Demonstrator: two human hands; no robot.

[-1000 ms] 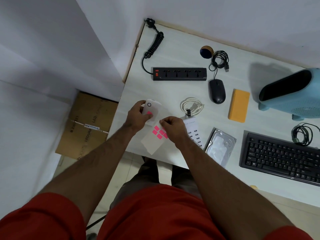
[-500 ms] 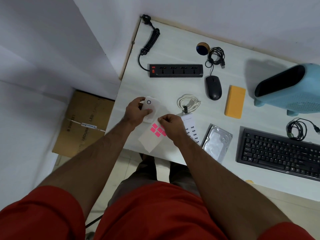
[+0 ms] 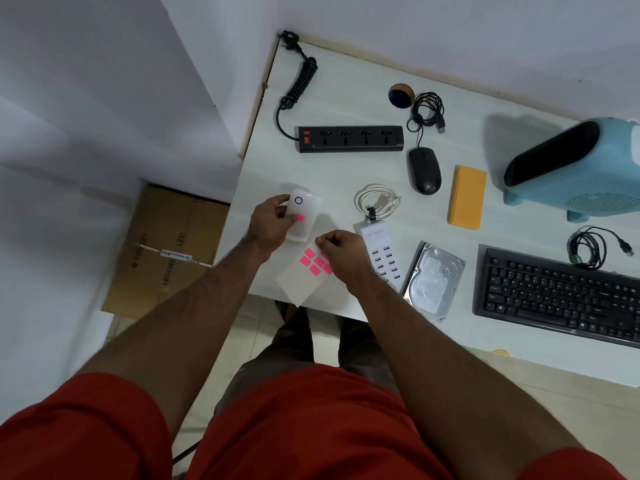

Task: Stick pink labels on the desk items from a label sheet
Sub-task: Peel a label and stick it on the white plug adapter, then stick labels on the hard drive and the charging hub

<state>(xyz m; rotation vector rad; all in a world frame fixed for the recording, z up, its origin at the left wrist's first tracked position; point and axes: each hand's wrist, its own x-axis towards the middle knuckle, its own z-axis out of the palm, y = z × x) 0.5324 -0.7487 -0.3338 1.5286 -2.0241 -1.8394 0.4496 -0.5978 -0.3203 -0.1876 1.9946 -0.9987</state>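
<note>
A white label sheet (image 3: 299, 282) with several pink labels (image 3: 313, 260) lies at the desk's front edge, partly overhanging it. My right hand (image 3: 341, 252) rests on the sheet's right side with its fingers curled, pinching at the sheet's top edge. My left hand (image 3: 272, 223) grips a small white device (image 3: 304, 211) with a dark ring on its face. A pink label (image 3: 300, 218) sits on the device at my left thumb tip.
On the white desk (image 3: 346, 174) lie a black power strip (image 3: 351, 138), black mouse (image 3: 424, 169), coiled white cable (image 3: 377, 200), white multi-port charger (image 3: 381, 252), hard drive (image 3: 433, 280), yellow case (image 3: 467, 197), black keyboard (image 3: 554, 296) and a blue appliance (image 3: 575, 168). A cardboard box (image 3: 162, 251) sits on the floor at left.
My left thumb has slid down the white device, and a pink label shows on it at the thumb tip. My right hand stays on the sheet.
</note>
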